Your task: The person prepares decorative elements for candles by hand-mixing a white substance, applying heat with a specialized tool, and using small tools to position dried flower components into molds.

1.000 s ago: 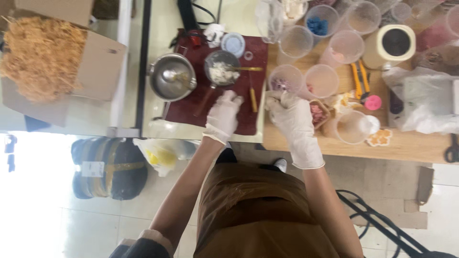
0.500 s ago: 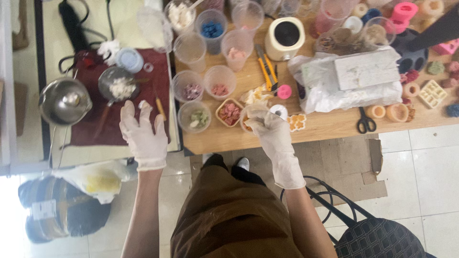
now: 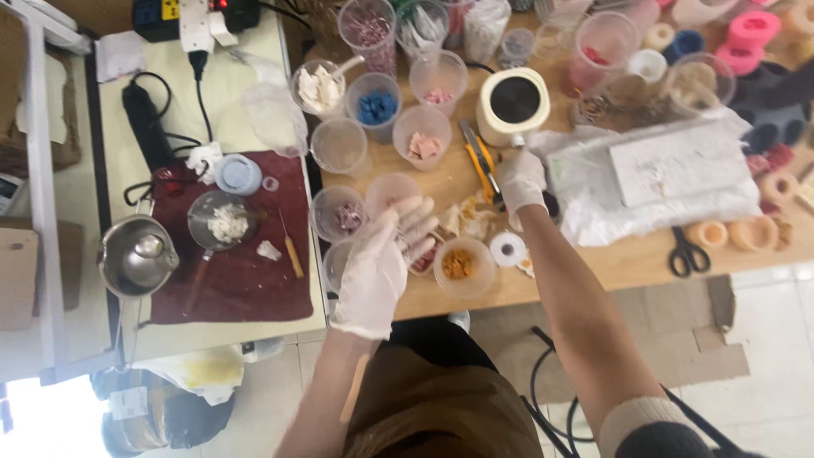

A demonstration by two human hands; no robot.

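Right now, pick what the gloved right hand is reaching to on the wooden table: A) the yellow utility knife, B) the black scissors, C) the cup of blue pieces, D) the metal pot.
A: the right hand rests beside the yellow utility knife, fingers at its lower end; whether it grips it is unclear.

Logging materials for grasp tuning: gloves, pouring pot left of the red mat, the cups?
Gloves, left hand and right hand: thin whitish latex or nitrile, wrinkled. Pouring pot: polished metal, likely steel, mirror glare. Cups: clear plastic, contents show through.
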